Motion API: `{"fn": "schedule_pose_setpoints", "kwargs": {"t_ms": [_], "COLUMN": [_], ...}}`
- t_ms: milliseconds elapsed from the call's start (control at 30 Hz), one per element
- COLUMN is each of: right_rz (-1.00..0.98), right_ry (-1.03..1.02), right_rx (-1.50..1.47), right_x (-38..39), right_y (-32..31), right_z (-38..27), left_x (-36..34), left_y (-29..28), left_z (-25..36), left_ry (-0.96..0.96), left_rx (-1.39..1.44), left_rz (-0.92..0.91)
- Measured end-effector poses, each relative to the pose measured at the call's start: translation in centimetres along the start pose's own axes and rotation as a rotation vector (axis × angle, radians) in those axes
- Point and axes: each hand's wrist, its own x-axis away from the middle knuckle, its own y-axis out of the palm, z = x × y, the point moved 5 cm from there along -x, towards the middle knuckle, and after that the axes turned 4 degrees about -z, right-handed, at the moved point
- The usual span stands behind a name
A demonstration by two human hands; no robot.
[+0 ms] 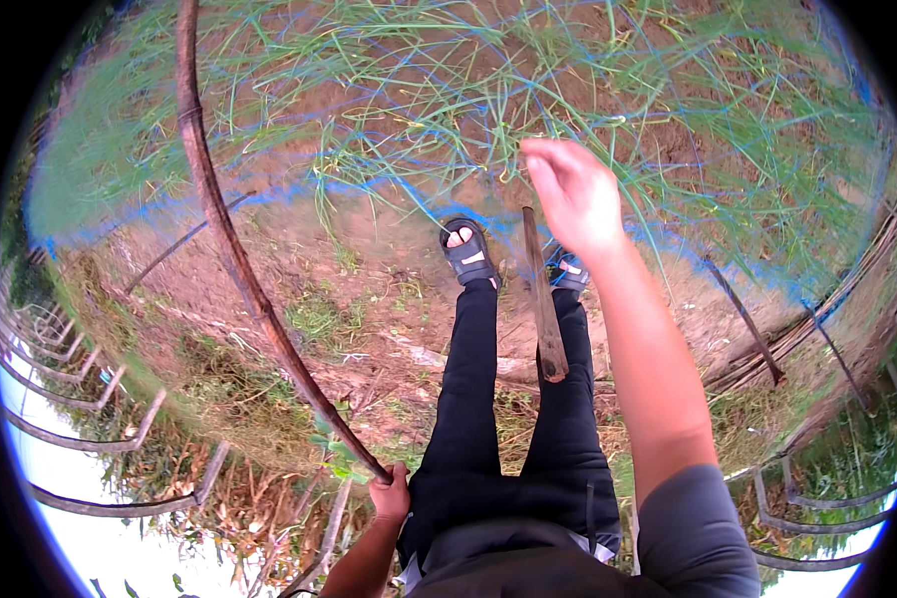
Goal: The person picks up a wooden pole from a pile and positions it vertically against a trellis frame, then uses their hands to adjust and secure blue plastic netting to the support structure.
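Observation:
My left hand (392, 492), low by my hip, is wrapped round the lower end of a long, slightly bent brown wooden pole (231, 249), which slants up past the top edge. Out in front, my right hand (574, 194) is closed with its fingers curled at the near edge of thin green leafy stalks (448, 120). Whether it pinches a stalk or a strand there is too small to tell. Blue netting (349, 187) runs among the stalks and along their near border. A short wooden stake (545, 309) stands between my legs, just below my right hand.
My sandalled feet (467, 251) are at the bed's edge on brown soil. Thin stakes lean at the left (184, 242) and at the right (746, 317). A bundle of long sticks (782, 347) lies at the right. Dry leaves (254, 488) and curved grey rails (120, 506) are behind.

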Motion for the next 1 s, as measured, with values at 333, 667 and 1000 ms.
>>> {"fn": "schedule_pose_setpoints", "kwargs": {"t_ms": [333, 667, 1000], "right_rz": [-0.668, -0.463, 0.270], "right_ry": [0.334, 0.338, 0.296], "right_rx": [0.928, 0.906, -0.099], "right_x": [-9.6, -8.8, 2.7], "right_y": [8.2, 7.3, -4.7], "right_z": [9.5, 8.9, 3.0], "left_x": [0.0, 0.5, 0.1], "left_y": [1.1, 1.1, -0.1], "left_z": [-4.0, -1.6, 1.1], "left_ry": [-0.112, -0.214, -0.117], "left_rx": [0.164, 0.307, 0.254], "left_rz": [0.010, 0.038, 0.032]}}
